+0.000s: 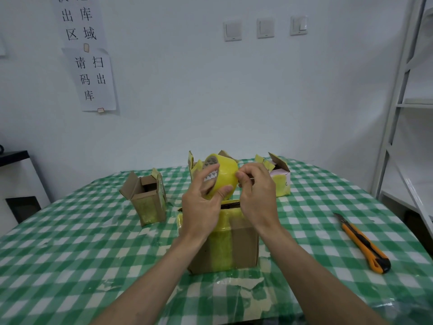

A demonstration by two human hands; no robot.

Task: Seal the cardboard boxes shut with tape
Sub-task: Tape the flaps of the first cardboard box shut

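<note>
My left grip point(206, 200) holds the tape roll point(221, 175) above the near box point(225, 245) at mid-surface, right grip point(255, 191) pinching at its edge; three boxes point(146, 198) behind stand open, unsealed.

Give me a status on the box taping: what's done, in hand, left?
Done: nothing looks sealed yet; the near box only carries old yellow tape on its front. In hand: the left hand grips the yellow tape roll above it, while the right hand picks at the roll's edge. Left: the left box and pink box stand open; the box behind the roll is mostly hidden. The orange knife lies unused.
</note>
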